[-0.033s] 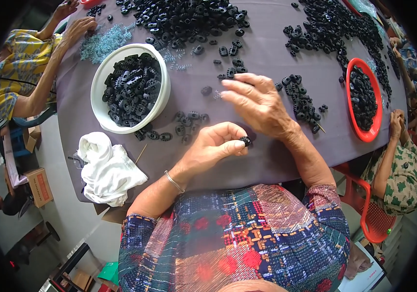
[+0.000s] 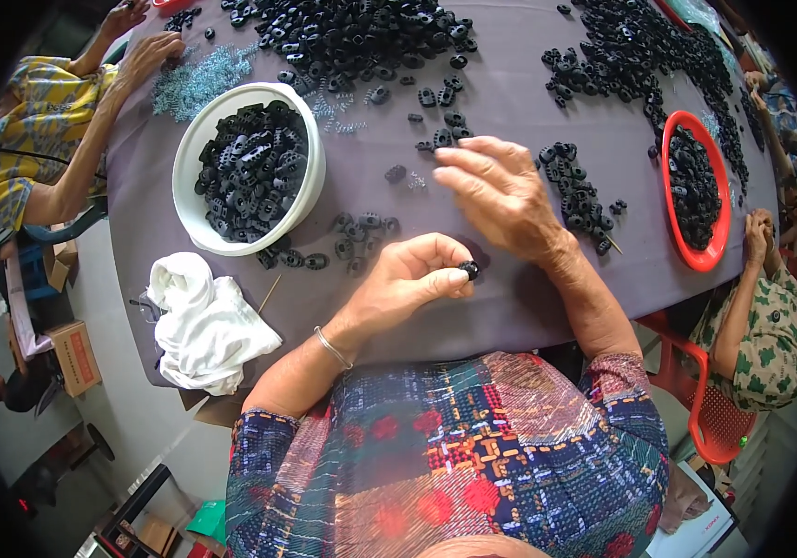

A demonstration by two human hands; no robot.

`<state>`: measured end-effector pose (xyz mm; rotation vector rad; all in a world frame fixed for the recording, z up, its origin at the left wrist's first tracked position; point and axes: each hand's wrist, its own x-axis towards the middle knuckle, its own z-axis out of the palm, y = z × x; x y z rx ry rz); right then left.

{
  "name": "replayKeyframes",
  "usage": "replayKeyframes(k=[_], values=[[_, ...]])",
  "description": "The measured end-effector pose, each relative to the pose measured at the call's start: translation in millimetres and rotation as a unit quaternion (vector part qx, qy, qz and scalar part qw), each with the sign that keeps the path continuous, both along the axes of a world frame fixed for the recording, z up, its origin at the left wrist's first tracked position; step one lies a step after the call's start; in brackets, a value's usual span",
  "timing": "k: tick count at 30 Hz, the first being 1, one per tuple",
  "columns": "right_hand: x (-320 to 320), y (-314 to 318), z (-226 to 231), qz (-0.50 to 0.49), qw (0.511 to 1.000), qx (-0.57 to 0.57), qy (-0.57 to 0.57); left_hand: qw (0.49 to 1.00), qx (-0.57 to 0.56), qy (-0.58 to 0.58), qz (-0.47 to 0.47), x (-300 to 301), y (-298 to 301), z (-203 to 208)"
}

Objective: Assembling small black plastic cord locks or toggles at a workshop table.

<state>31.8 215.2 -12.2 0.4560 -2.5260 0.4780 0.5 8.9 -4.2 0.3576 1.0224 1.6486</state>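
Observation:
My left hand (image 2: 409, 279) is closed, thumb and forefinger pinching a small black plastic cord lock (image 2: 470, 270) in front of my chest. Above and right of it hovers my right hand (image 2: 500, 200), fingers stretched out and slightly apart; its thumb is hidden, and nothing shows in it. Just left of those fingertips lie a few tiny clear springs (image 2: 417, 179) and a single dark cord lock piece (image 2: 395, 174). Several loose cord locks (image 2: 361, 237) sit on the cloth between my left hand and a white tub (image 2: 316, 177) filled with similar black pieces.
A big black heap (image 2: 352, 37) lies at the far side, beside a pile of bluish springs (image 2: 198, 86). A white cloth (image 2: 203, 325) and a thin stick (image 2: 269, 293) are at left. Rightward are more pieces (image 2: 573, 186) and a red basin (image 2: 723, 219). Co-workers' hands (image 2: 152, 54) work at the sides.
My right hand has shifted slightly right, away from the tiny springs, uncovering more of them. The left hand keeps its place with the cord lock.

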Motion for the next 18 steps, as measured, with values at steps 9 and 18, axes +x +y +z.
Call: replayKeyframes(k=[9,18], values=[[7.7,18.8,12.2,0.014,0.998,-0.045,-0.031,1.0,0.009,-0.011,0.004,-0.6,-2.2,-5.4],[6.8,30.0,7.7,-0.051,0.997,-0.062,-0.007,1.0,-0.012,-0.01,0.003,-2.7,-0.9,0.5]])
